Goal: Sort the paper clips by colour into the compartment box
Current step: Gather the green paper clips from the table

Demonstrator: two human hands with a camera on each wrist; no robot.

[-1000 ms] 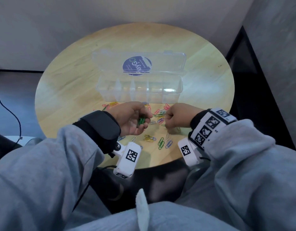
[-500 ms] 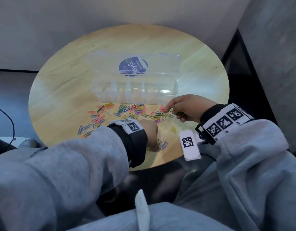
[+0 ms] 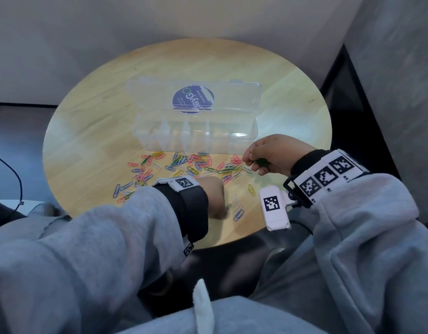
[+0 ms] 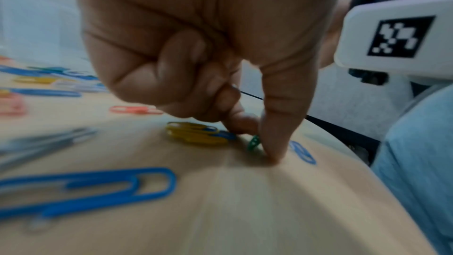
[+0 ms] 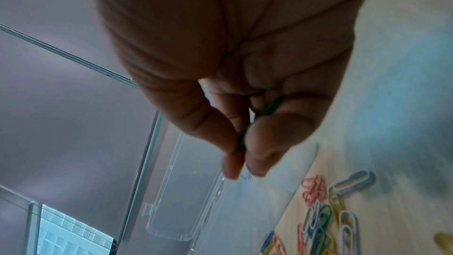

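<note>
Left hand (image 4: 196, 61) curls down near the round wooden table's front edge, thumb and fingertip pinching a green paper clip (image 4: 253, 143) — right hand (image 3: 275, 154) clamps green wire clips (image 3: 261, 162).

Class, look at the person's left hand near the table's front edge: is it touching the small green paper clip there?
Touching. The left wrist view shows the left hand with its thumb tip and a fingertip pinching the small green paper clip against the round wooden table.
</note>
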